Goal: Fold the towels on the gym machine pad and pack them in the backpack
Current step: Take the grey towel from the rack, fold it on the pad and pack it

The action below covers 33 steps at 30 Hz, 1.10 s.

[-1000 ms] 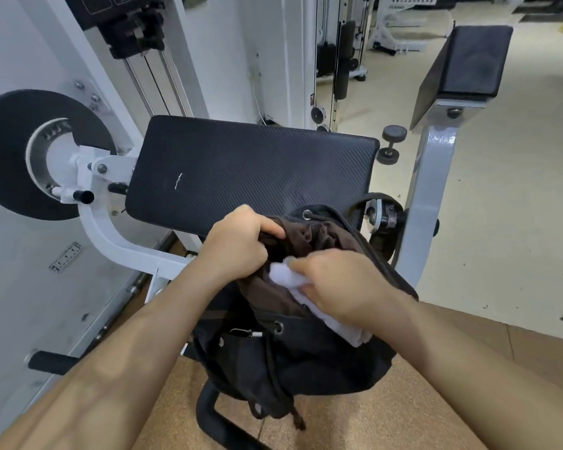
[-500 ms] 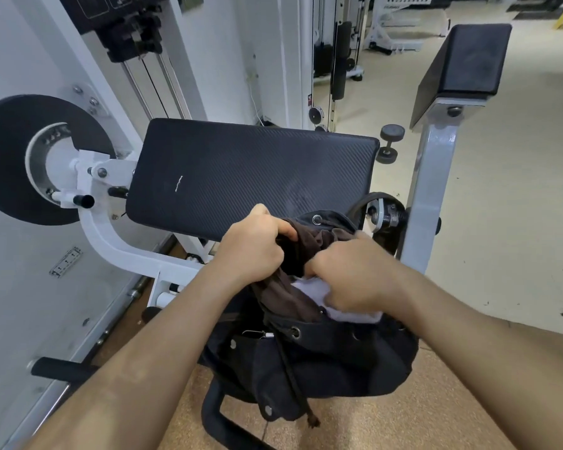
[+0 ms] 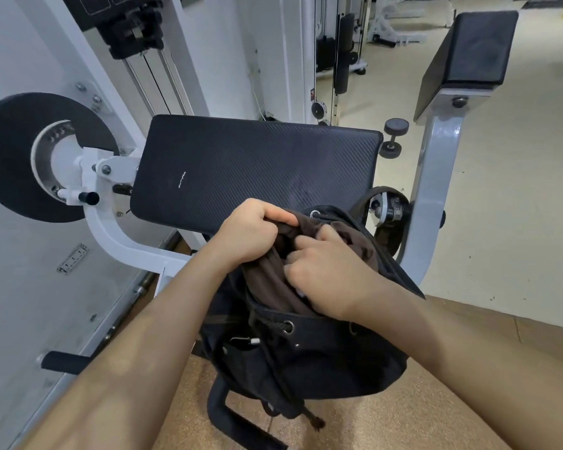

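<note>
left hand (image 3: pixel 252 233) clamped on backpack (image 3: pixel 306 362) rim | right hand (image 3: pixel 327 277) beside it in the mouth, curled on towel (image 3: pixel 301 292) (only a white sliver shows) | pad (image 3: pixel 251 170) beyond hands

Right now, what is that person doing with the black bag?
A person is packing a black backpack in front of the gym machine pad. The left hand grips the brown fabric at its mouth, holding it open. The right hand is pushed inside, fingers curled, over a white towel of which only a sliver shows; whether it holds it is hidden.
</note>
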Tool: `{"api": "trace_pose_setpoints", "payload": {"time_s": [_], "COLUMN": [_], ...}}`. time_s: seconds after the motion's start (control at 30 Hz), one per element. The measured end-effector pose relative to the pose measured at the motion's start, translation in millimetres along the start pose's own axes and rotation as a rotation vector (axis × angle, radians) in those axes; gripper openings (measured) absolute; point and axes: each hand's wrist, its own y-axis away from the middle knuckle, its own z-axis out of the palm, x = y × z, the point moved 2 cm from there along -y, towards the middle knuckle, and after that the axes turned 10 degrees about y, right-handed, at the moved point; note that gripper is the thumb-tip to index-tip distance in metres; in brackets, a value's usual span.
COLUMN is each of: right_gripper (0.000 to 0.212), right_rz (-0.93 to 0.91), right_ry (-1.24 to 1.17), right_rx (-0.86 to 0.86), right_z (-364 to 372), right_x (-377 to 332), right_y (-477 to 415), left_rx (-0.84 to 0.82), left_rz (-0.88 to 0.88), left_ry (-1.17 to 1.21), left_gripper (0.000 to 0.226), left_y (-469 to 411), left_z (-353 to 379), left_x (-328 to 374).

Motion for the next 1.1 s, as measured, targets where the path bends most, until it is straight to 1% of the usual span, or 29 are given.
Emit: {"api": "trace_pose_setpoints", "payload": {"time_s": [0.07,0.1,0.17,0.2,0.23,0.27,0.3,0.37,0.4,0.43,0.47,0.5,0.53,0.6,0.67,0.7,0.73,0.77,0.8,0.83,0.9,0.93,0.97,1.03,1.1], "right_gripper": [0.018,0.018,0.015,0.010,0.015,0.032,0.051,0.084,0.101,0.115,0.123,0.124,0.114,0.093,0.087,0.083,0.079,0.078,0.078,0.080,0.081,0.081,0.082,0.087,0.092], "right_rz": [-0.036,-0.066,-0.148,-0.175,-0.161,-0.113,-0.035,0.205,0.373,0.559,0.711,0.807,0.837,0.831,0.858,0.853,0.830,0.783,0.722,0.651,0.480,0.410,0.363,0.323,0.315], "right_ry": [-0.051,-0.046,-0.035,-0.077,-0.126,-0.149,-0.152,-0.120,-0.159,-0.258,-0.419,-0.585,-0.723,-0.840,-0.824,-0.795,-0.763,-0.726,-0.673,-0.600,-0.444,-0.418,-0.430,-0.494,-0.509], "right_rx": [0.213,0.227,0.148,0.100,0.062,0.015,-0.010,-0.031,-0.106,-0.217,-0.334,-0.423,-0.463,-0.425,-0.307,-0.239,-0.206,-0.222,-0.279,-0.355,-0.482,-0.497,-0.499,-0.484,-0.465], "right_z": [12.4,21.6,38.4,41.7,44.0,44.1,40.5,33.0,32.6,34.5,39.4,48.3,54.1,52.2,35.8,21.6,7.8,-3.0,-9.6,-10.6,-4.1,2.1,7.0,7.9,7.8], "right_x": [0.0,0.2,-0.1,1.6,5.7,11.6,18.4,32.7,39.9,45.5,48.7,51.2,51.1,53.1,68.9,82.8,97.3,111.4,122.9,129.9,128.1,124.2,120.6,117.6,117.8], "right_y": [-0.2,1.3,7.1,11.2,15.8,21.9,28.6,45.8,56.1,66.3,74.8,81.0,84.6,91.9,100.1,102.3,102.0,98.7,92.8,86.1,77.8,77.4,79.4,86.8,91.4], "left_rx": [-0.003,0.003,0.020,0.027,0.034,0.045,0.061,0.081,0.090,0.097,0.105,0.111,0.109,0.082,0.050,0.049,0.078,0.113,0.141,0.129,-0.014,-0.097,-0.161,-0.250,-0.296], "left_rz": [0.001,0.003,-0.021,-0.046,-0.068,-0.085,-0.094,-0.125,-0.142,-0.159,-0.173,-0.188,-0.201,-0.203,-0.117,-0.063,-0.041,-0.063,-0.128,-0.220,-0.404,-0.461,-0.484,-0.458,-0.419], "left_ry": [0.092,0.117,0.166,0.196,0.226,0.255,0.289,0.354,0.382,0.407,0.439,0.485,0.532,0.614,0.727,0.785,0.832,0.863,0.879,0.878,0.882,0.908,0.937,1.055,1.104], "left_gripper": [0.056,0.057,0.059,0.058,0.057,0.057,0.055,0.053,0.052,0.051,0.051,0.052,0.052,0.053,0.058,0.061,0.063,0.063,0.061,0.052,0.027,0.027,0.036,0.051,0.054], "left_y": [0.9,0.5,-0.4,-0.8,-0.5,-0.2,0.0,1.1,2.2,2.9,4.3,7.0,10.6,22.9,36.4,41.5,44.5,46.7,48.9,51.7,67.5,78.2,88.2,105.4,116.9], "left_z": [-2.8,-4.5,-3.8,-1.4,1.3,3.7,5.1,5.3,5.2,6.3,8.9,12.5,18.2,32.6,38.8,38.6,37.2,37.1,40.8,47.7,70.6,80.6,87.4,97.3,103.7], "left_x": [4.9,6.3,1.7,-3.4,-8.9,-14.1,-17.7,-22.4,-23.3,-24.8,-24.5,-22.3,-18.3,-4.2,16.0,24.7,27.1,24.2,15.4,5.3,-14.3,-23.2,-32.4,-43.8,-46.7]}}
